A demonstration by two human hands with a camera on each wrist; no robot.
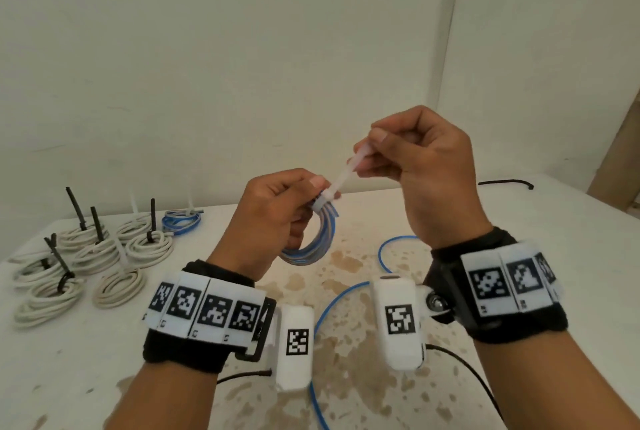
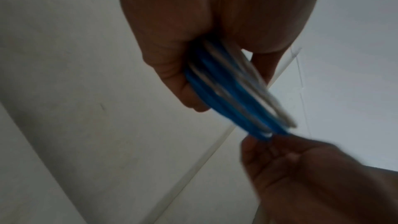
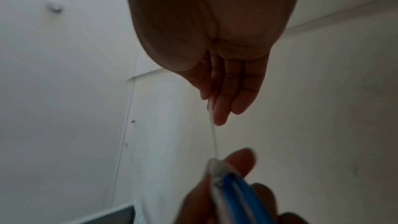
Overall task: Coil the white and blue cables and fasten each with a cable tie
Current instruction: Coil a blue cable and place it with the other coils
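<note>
The blue coil (image 1: 311,239) is held in the air above the table (image 1: 485,222), at the centre of the head view. It looks light and springy: the turns will probably fan apart wherever they are not clamped, and the smooth jacket may slide. Hold it at the bound section, directly beside the tie head, not on the free arc.

The white cable tie (image 1: 341,180) already encircles the top of the coil; its tail runs up and to the right from the coil. The strap looks flexible but firm along its length, so pull it in line with the head.

The left hand (image 1: 277,211) grips the coil, fingers curled round the turns and thumb at the tie head. The right hand (image 1: 419,166) pinches the tie tail between thumb and fingertips (image 3: 219,117).

Below the coil, loose blue cable (image 1: 332,305) lies on the table. Left of the coil, the white coils (image 1: 104,256) lie tied, with one tied blue coil behind them.

Square coded markers on the wrist bands (image 1: 204,308) carry no readable text; no brand is visible.
</note>
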